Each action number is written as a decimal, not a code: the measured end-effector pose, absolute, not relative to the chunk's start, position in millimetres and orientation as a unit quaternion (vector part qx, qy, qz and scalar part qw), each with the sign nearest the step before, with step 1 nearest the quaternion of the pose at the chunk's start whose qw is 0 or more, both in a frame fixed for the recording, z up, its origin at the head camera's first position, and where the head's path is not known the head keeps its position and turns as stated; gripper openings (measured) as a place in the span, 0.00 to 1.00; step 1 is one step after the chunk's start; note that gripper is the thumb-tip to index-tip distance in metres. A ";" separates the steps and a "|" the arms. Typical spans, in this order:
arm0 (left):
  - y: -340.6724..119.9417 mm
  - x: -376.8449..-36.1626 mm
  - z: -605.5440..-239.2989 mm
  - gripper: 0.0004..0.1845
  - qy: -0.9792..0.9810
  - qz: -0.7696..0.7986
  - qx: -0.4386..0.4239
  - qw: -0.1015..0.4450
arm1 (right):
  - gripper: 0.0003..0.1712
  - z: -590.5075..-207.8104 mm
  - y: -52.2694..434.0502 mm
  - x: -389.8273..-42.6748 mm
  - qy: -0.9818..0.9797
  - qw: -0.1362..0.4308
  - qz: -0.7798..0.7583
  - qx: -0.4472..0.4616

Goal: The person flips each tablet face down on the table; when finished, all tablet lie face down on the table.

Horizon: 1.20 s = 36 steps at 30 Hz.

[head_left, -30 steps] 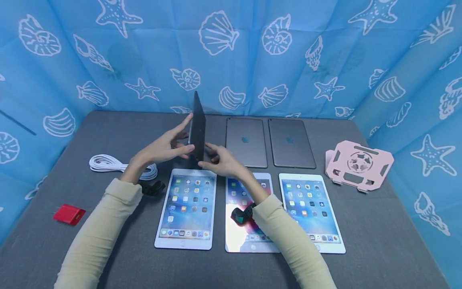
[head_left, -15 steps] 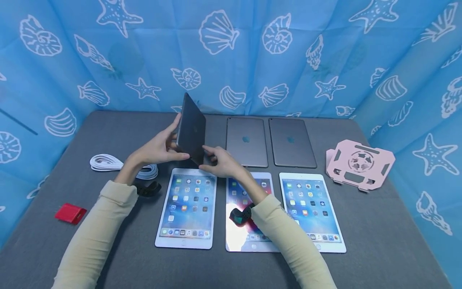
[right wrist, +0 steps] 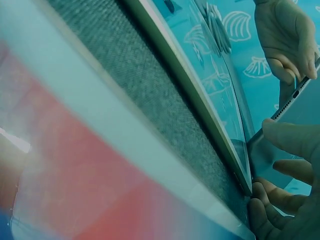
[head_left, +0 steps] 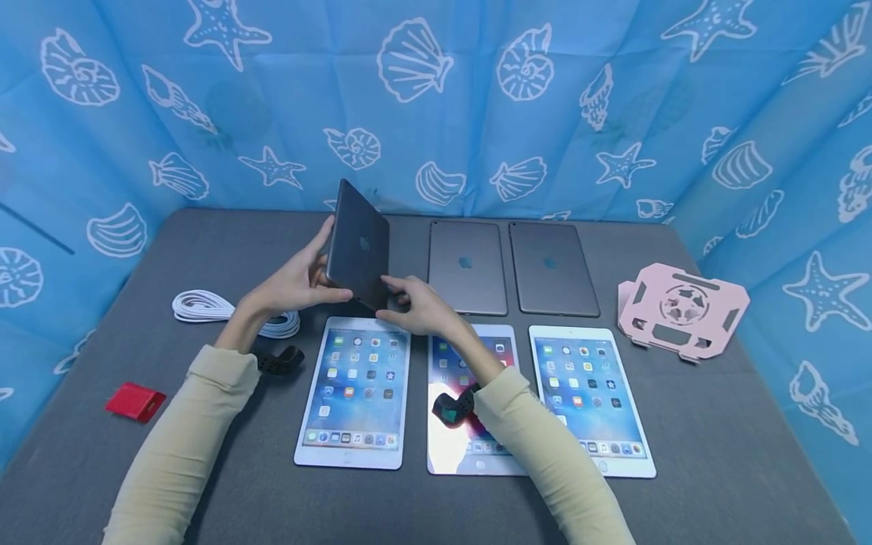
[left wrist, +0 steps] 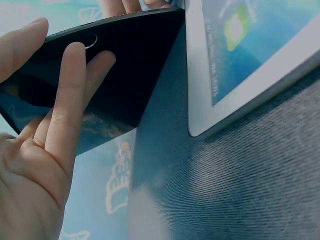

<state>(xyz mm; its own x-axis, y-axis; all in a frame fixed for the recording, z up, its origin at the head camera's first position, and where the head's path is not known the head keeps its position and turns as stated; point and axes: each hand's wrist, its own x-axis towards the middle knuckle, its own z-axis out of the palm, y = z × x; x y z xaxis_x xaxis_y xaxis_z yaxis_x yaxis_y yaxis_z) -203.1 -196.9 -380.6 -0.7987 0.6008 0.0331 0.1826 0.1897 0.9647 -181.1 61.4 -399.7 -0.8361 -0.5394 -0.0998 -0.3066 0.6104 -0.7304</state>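
A dark grey tablet (head_left: 361, 242) stands tilted on edge behind the row of white tablets, its back facing right. My left hand (head_left: 293, 280) grips its left side, thumb along the lower edge and fingers against the black screen, as the left wrist view shows with the tablet's home button (left wrist: 90, 42). At the lower right corner, my right hand (head_left: 421, 306) pinches the tablet, thumb at the bottom edge beside the charging port (right wrist: 296, 93) and fingers near the back. Just in front lies the left white tablet (head_left: 352, 393), its screen lit.
Two grey tablets (head_left: 467, 269) (head_left: 553, 269) lie face down at the back. Under my right forearm is a white tablet (head_left: 455, 446); another white tablet (head_left: 589, 401) lies right of it. A pink stand (head_left: 683, 310), a coiled white cable (head_left: 200, 306) and a red packet (head_left: 135, 401) sit around them.
The grey tablet has turned and leaned left, so more of its back shows. My left hand has moved left with it; my right hand has stayed almost in place.
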 end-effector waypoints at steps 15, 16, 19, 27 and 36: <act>-195.9 -206.6 -392.6 0.66 0.774 0.557 0.262 0.148 | 0.36 -402.1 60.7 -180.2 0.887 0.135 -0.389 -0.206; -195.6 -207.1 -392.5 0.66 0.774 0.557 0.263 0.148 | 0.36 -401.8 60.9 -180.0 0.889 0.133 -0.387 -0.207; -194.6 -208.3 -392.1 0.67 0.782 0.549 0.255 0.149 | 0.36 -400.8 61.6 -179.8 0.892 0.128 -0.380 -0.207; -192.2 -209.3 -392.6 0.69 0.808 0.521 0.231 0.154 | 0.36 -400.2 63.1 -179.1 0.901 0.132 -0.367 -0.190; -189.8 -209.2 -396.4 0.70 0.855 0.457 0.195 0.148 | 0.36 -399.3 66.2 -178.2 0.907 0.132 -0.360 -0.177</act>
